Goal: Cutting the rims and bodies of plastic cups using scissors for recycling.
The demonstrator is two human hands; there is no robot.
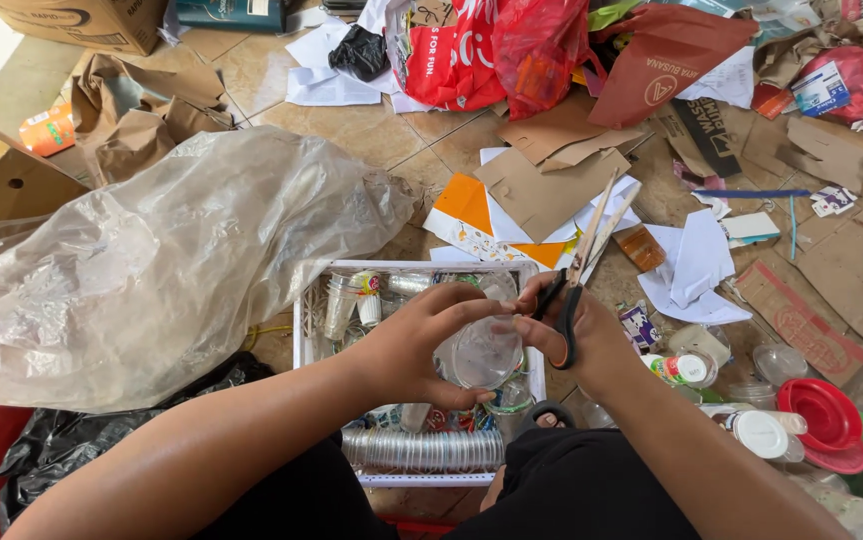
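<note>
The person sits on the floor over a white plastic crate (301, 320) full of used cups. The left hand (413, 345) holds a clear plastic cup (486, 352) just above the crate, the fingers curled around its rim. The right hand (591, 335) grips black-handled scissors (573, 290), fingers through the loops, blades pointing away and nearly together. The cup looks light, thin and easy to crush, so holding it at the stiffer rim seems safest.
</note>
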